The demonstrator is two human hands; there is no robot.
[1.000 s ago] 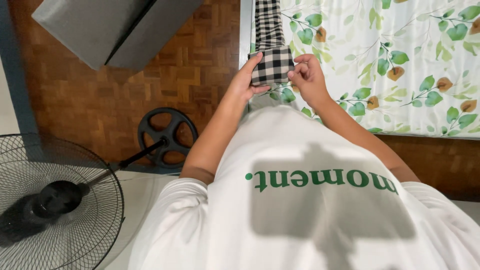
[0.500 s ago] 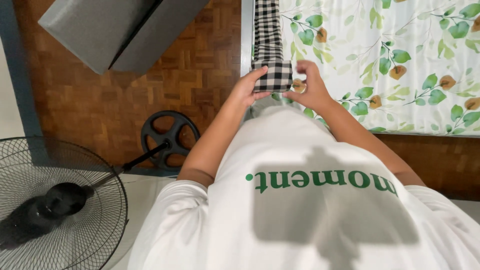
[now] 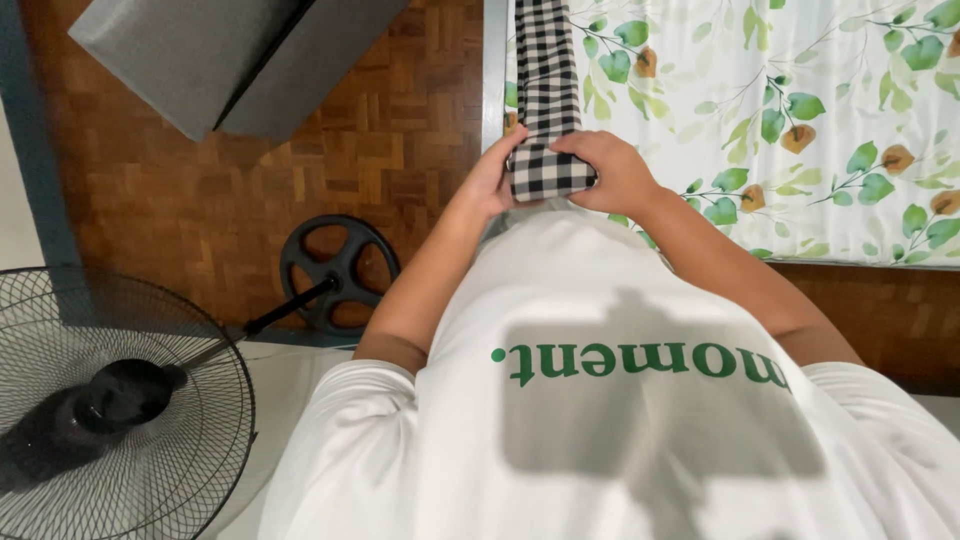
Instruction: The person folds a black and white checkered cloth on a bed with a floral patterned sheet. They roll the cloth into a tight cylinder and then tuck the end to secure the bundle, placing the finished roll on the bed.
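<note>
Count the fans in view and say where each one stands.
1. The only fan stands at the lower left, with its round black base on the wooden floor, left of the left hand. Others may stand out of view.

Standing fan, grey box, leaf-print sheet.

Checked cloth runs off the top edge, far end unseen. Near the cloth, left hand fingertips sit hidden behind its rolled end. Standing fan, far left of cloth, cropped at bottom-left.
</note>
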